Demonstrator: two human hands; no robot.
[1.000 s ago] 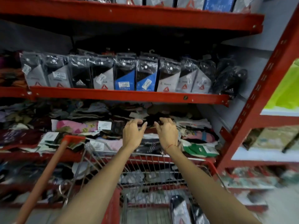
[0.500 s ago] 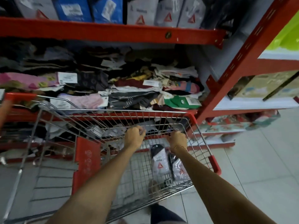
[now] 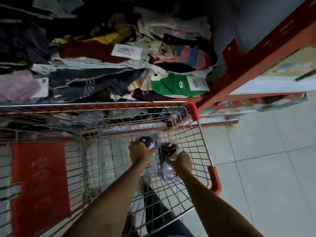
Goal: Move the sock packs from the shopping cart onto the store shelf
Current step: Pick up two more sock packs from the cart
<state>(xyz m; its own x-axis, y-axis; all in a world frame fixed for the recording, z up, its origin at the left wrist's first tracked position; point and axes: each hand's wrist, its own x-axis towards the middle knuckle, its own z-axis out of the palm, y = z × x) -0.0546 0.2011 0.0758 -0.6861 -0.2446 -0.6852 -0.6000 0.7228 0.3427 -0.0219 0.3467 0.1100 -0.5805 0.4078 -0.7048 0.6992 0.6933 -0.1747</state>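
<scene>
Head view: only view given, wide-angle, looking steeply down into the cart; frame dim and blurred.
Shopping cart: wire basket with red corner guards, parked against the store shelf; a red panel is seen at its left.
Left sock pack: clear plastic pack with dark socks, low in the basket at its right end; long axis runs roughly away from the person, dark rounded end pointed toward the shelf.
Right sock pack: just beside the first, touching or overlapping it; long axis tilted, dark end pointed up and right toward the shelf, clear end toward the person.
Left hand: fingers curled and clenched over the near part of the left sock pack, pack gripped.
Right hand: closed around the near part of the right sock pack, pack gripped.
Shelf contents: loose socks piled in mixed colours, well above the packs.
Floor: pale tiles at right.
</scene>
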